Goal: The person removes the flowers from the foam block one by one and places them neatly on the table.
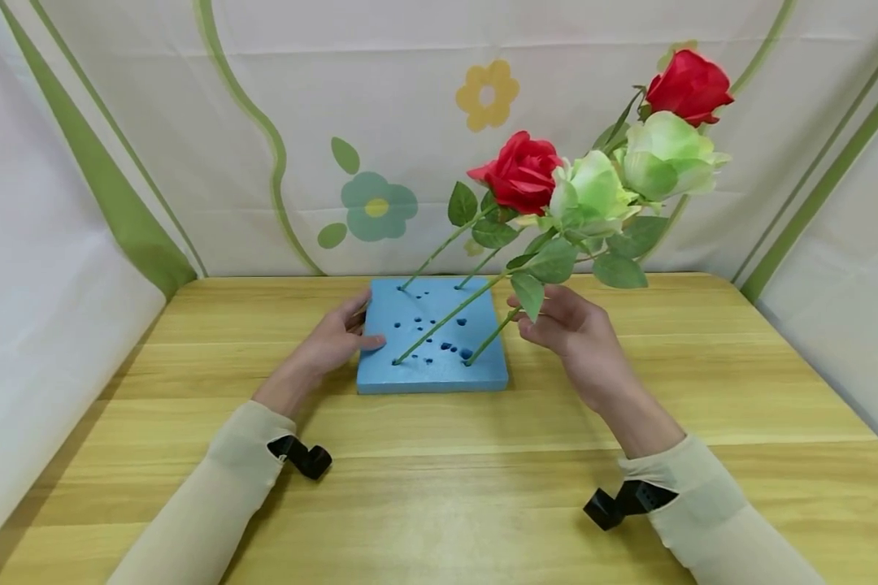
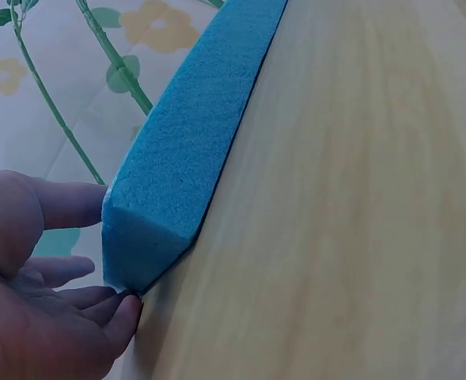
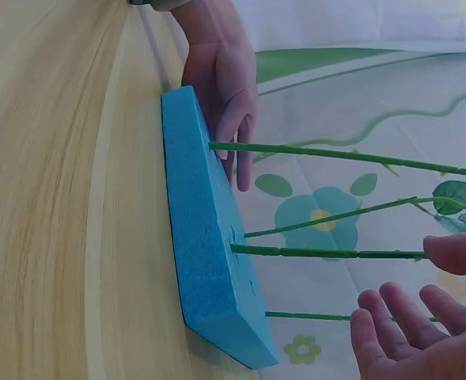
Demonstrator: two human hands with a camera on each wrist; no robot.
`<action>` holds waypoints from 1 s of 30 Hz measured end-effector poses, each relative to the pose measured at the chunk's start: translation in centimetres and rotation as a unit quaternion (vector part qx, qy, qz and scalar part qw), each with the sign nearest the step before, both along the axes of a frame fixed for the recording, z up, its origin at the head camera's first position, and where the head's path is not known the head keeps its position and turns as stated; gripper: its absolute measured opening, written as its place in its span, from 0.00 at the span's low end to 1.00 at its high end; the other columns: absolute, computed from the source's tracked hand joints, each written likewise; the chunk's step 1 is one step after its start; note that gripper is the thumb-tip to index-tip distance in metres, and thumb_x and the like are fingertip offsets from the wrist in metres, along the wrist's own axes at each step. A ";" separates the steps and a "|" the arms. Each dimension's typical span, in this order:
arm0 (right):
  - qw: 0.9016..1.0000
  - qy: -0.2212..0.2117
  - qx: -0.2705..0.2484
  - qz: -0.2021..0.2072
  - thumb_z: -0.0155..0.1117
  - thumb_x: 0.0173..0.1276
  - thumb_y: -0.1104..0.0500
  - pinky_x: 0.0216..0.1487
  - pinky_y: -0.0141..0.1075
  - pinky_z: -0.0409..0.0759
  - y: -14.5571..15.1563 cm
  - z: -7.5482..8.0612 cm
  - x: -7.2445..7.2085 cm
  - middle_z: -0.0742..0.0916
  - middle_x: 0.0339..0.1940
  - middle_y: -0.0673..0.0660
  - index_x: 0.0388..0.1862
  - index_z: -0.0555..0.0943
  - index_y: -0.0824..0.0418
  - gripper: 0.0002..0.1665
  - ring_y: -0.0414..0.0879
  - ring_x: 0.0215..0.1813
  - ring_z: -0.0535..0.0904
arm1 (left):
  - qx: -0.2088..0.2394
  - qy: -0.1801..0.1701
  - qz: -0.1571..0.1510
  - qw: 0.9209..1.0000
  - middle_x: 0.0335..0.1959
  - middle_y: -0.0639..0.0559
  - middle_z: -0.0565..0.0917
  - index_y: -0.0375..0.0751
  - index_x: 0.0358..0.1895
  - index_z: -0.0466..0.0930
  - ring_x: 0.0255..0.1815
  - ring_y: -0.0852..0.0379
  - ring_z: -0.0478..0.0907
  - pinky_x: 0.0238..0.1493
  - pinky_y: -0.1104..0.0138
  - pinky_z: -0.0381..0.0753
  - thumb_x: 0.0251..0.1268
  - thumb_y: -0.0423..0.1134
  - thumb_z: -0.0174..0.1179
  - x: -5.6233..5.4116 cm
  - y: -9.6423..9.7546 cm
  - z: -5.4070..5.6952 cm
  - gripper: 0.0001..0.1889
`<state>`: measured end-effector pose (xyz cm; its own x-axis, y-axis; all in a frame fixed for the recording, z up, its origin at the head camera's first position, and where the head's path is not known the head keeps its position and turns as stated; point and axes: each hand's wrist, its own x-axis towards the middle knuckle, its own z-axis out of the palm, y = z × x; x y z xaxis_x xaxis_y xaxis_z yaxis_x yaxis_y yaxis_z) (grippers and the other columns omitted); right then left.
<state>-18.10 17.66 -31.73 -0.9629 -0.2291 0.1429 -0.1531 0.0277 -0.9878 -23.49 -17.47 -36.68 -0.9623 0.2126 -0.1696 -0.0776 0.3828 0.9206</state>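
Observation:
A light blue foam block (image 1: pixel 432 375) lies on the table with several holes in its top. Four-cornered in layout, its stems carry red roses (image 1: pixel 524 172) and pale green roses (image 1: pixel 593 193), all leaning to the right. My left hand (image 1: pixel 336 335) grips the block's left edge, thumb on top and fingers along the side, as the left wrist view also shows. Beside the front right stem (image 3: pixel 327 253) is my right hand (image 1: pixel 574 337), its thumb at the stem and its fingers spread apart from the thumb. Leaves (image 1: pixel 529 294) partly cover those fingertips in the head view.
The wooden table (image 1: pixel 424 487) runs back to a white curtain (image 1: pixel 263 73) printed with flowers. White cloth (image 1: pixel 51 268) hangs at both sides. The rose heads reach over the right hand. A black camera mount (image 1: pixel 622 501) sits on each wrist.

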 end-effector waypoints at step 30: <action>0.999 0.018 -0.011 -0.028 0.65 0.77 0.67 0.56 0.36 0.90 -0.7 0.2 0.7 0.92 0.50 0.48 0.58 0.85 0.58 0.14 0.48 0.56 0.89 | -0.019 -0.013 -0.020 1.000 0.90 0.43 0.44 0.43 0.89 0.39 0.91 0.40 0.45 0.89 0.48 0.50 0.79 0.33 0.61 0.1 0.0 0.1 0.46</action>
